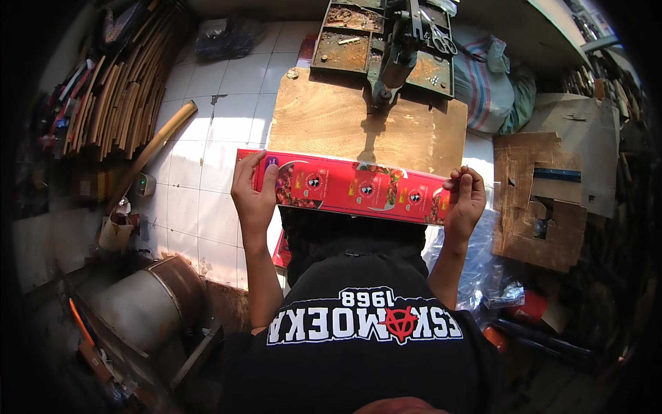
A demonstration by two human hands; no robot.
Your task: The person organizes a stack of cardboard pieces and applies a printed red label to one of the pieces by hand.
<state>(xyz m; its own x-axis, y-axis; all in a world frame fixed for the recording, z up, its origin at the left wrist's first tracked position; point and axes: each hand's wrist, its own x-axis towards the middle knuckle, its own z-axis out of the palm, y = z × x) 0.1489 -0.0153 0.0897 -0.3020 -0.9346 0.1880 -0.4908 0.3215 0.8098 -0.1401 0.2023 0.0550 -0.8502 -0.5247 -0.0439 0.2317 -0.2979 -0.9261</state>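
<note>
Wooden board (314, 117), upper centre.
Gripping red printed strip (355, 185) at both ends, left hand (255, 185) and right hand (465, 199) half-curled; bare wood past upper edge.

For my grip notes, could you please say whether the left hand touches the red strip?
Touching: the head view shows the left hand holding the red strip near its left end, thumb across its face.

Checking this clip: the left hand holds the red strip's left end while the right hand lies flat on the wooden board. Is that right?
Not quite: the head view shows the right hand holding the right end of the red strip, not lying on the wooden board. The left hand does hold its left end.
</note>
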